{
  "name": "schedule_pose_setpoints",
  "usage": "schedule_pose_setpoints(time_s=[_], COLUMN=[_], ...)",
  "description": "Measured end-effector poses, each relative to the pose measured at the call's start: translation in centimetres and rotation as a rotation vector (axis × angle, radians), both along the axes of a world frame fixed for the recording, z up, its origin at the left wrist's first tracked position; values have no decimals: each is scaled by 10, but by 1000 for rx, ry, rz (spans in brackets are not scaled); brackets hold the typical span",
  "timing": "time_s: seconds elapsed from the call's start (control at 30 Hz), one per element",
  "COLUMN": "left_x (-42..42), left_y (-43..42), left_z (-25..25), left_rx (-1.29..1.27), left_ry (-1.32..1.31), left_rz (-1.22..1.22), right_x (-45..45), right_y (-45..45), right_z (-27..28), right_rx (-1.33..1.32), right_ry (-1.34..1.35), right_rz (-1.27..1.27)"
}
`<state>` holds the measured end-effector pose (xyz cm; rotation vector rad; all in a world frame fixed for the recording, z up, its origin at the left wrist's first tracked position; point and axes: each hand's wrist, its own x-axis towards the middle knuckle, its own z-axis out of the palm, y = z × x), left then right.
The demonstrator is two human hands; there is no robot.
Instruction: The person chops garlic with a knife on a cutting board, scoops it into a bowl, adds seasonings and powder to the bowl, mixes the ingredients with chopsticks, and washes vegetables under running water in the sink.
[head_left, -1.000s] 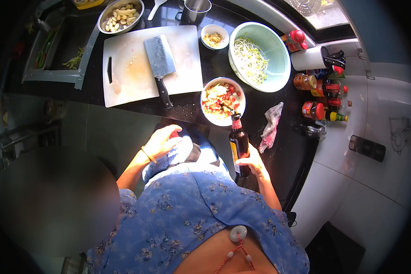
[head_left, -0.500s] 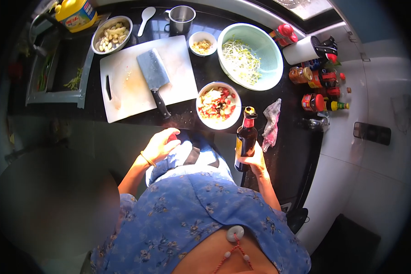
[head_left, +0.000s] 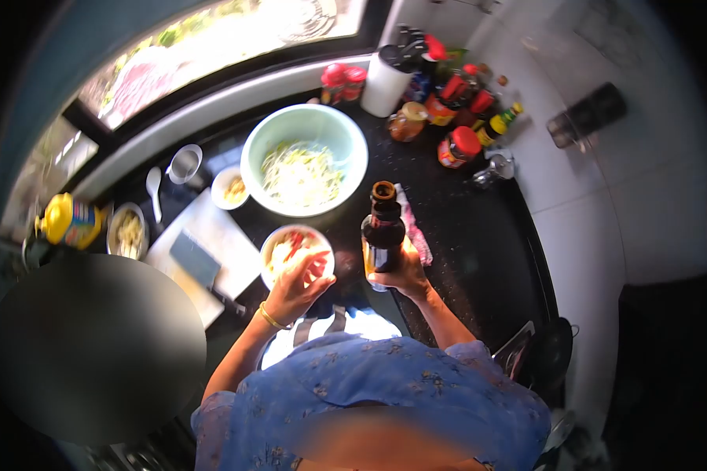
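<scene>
My right hand (head_left: 404, 271) is wrapped round a dark glass sauce bottle (head_left: 383, 228), which stands upright with its mouth uncapped. My left hand (head_left: 300, 281), with a yellow band at the wrist, is closed, fingers curled toward the thumb. Whatever it holds, if anything, I cannot make out. It covers part of a white bowl (head_left: 269, 268) of chopped red and pale pieces. Behind the bottle lies a pink and white cloth (head_left: 419, 239).
A pale green basin (head_left: 346, 192) holds bean sprouts. Left of the bowl, a cleaver (head_left: 195, 257) lies on a white cutting board (head_left: 239, 267). Several sauce jars and bottles (head_left: 459, 147) stand at the back right, near a white knife holder (head_left: 385, 85).
My view has swung to the right. The sauce bottle has tipped back upright and moved away from the bowl. My left hand has risen in front of the bowl.
</scene>
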<state>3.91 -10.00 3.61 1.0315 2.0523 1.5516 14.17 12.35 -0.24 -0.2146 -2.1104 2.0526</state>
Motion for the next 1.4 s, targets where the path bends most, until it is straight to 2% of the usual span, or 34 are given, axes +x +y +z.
schedule_pose_setpoints(time_s=[0.1,0.17,0.2,0.23,0.3,0.37,0.43,0.47,0.5,0.57,0.63,0.77,0.87,0.97,1.1,1.2,1.27,1.3,1.4], left_x=[-25,-40,-49,-51,-52,-59,-67,-73,-84,-102,-117,-174,-204,-244,-291,-304,-306,-310,-324], left_y=[76,129,156,177,216,251,284,299,314,342,374,454,514,580,654,683,690,697,709], left_z=[47,56,54,60,73,77,85,93,97,124,161,201,213,185,119,73,53,43,12], left_rx=[-61,51,166,164,171,99,176,230,215,172,170,299,436,573,542,482,278,278,118], left_ry=[142,314,355,371,-238,-229,-246,-224,-130,-139,-101,253,376,248,106,154,189,193,42], left_rz=[-36,-28,-37,-61,-158,-148,-213,-252,-253,-264,-228,-118,-124,-142,-50,-66,-54,-56,-70], right_x=[-11,-17,-19,-25,-34,-47,-60,-65,-71,-77,-70,-44,-29,-20,-5,8,16,20,29], right_y=[29,42,49,58,77,96,120,138,154,183,211,225,210,198,203,214,222,223,227], right_z=[-9,16,21,16,7,4,13,18,20,32,35,0,-24,-58,-74,-98,-109,-117,-132], right_rx=[108,275,227,301,273,243,91,111,206,365,483,258,16,-147,-247,-300,-342,-348,-494], right_ry=[65,85,39,131,134,167,199,197,282,402,389,274,103,-14,-117,-164,-187,-192,-207], right_rz=[-120,-212,-244,-306,-346,-384,-436,-389,-440,-556,-658,-658,-599,-532,-528,-558,-602,-630,-681])
